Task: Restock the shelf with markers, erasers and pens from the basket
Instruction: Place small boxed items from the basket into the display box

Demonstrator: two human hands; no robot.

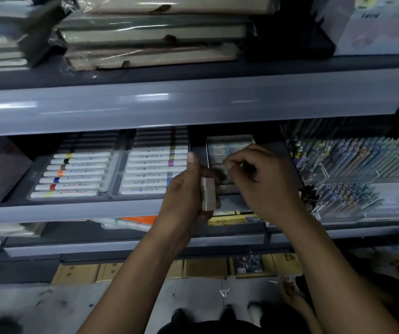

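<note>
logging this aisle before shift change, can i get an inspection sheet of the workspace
surface: grey shelf, trays lined along it
job's things: two marker trays at left; eraser box at centre, partly filled; pen bins at right; basket not seen
clutter: wrapped books stacked on the shelf above; cartons on the floor
hands: left hand grips an eraser block; right hand has curled fingers at the eraser box, contents hidden
cables: nothing seen
surroundings: dim aisle, grey floor

A stationery shop: shelves [193,104] stocked with markers [77,174] and pens [362,160]
</note>
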